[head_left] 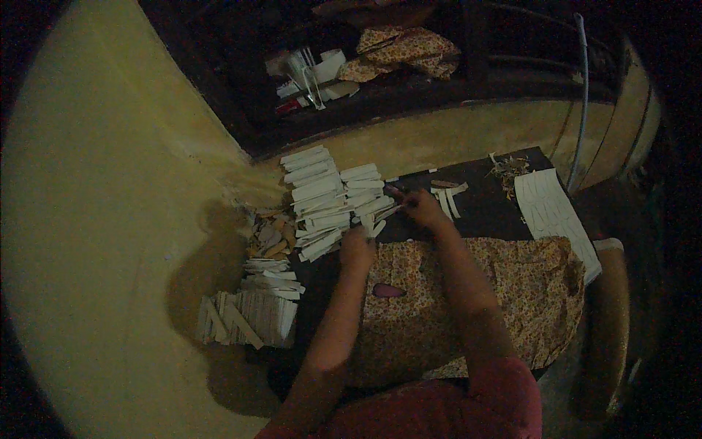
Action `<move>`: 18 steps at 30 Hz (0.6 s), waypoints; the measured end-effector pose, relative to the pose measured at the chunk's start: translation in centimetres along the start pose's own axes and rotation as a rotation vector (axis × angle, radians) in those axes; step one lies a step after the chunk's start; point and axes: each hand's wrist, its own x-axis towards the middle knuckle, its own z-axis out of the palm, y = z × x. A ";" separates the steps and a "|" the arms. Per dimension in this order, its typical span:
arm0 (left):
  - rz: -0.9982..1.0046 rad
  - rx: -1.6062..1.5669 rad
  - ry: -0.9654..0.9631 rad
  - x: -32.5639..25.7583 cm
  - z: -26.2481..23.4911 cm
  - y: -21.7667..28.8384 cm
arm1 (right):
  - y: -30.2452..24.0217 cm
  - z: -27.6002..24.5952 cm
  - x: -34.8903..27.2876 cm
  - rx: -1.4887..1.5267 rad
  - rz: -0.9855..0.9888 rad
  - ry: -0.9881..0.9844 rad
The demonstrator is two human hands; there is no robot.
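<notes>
**Two hands at work among stacks of pale strips**

Seen from above in dim light, a person in a reddish top reaches both forearms away from the body across a floral cloth [512, 293] spread over the lap. The left hand [357, 249] is curled, its fingers drawn together on the near end of a white strip [369, 223] at the far edge of the cloth; how tightly it grips cannot be told in the gloom. The right hand [423, 207], a little farther and to the right, is also closed, fingertips pinched around a small dark thing whose kind cannot be made out. Both hands sit at the near right edge of the strip pile [329, 197], rows of pale, narrow strips laid overlapping on a dark board. Nearer and to the left, more strips lie in a bundle [248, 318] on the yellowish floor [110, 219], with tan scraps [269, 235] between the bundle and the pile. Right of the hands, a few loose strips [447, 197] rest on the board, and a white sheet [556, 212] cut with slits lies at the far right. Farthest off, in a dark recess, sit another floral cloth [409, 51] and some white items [314, 73].
</notes>
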 end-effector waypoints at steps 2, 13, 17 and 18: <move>0.041 0.032 0.021 -0.2 -0.3 0.5 | 0.6 0.0 0.2 0.104 0.033 -0.010; 0.132 0.181 0.035 -1.0 -0.6 1.7 | 2.1 -2.0 0.1 0.554 0.065 -0.099; 0.177 0.274 -0.056 -0.6 -1.3 2.7 | 2.9 -1.8 0.1 0.757 0.075 -0.091; 0.184 0.303 -0.074 -0.5 -1.3 2.8 | 2.9 -1.8 0.2 0.810 0.063 -0.106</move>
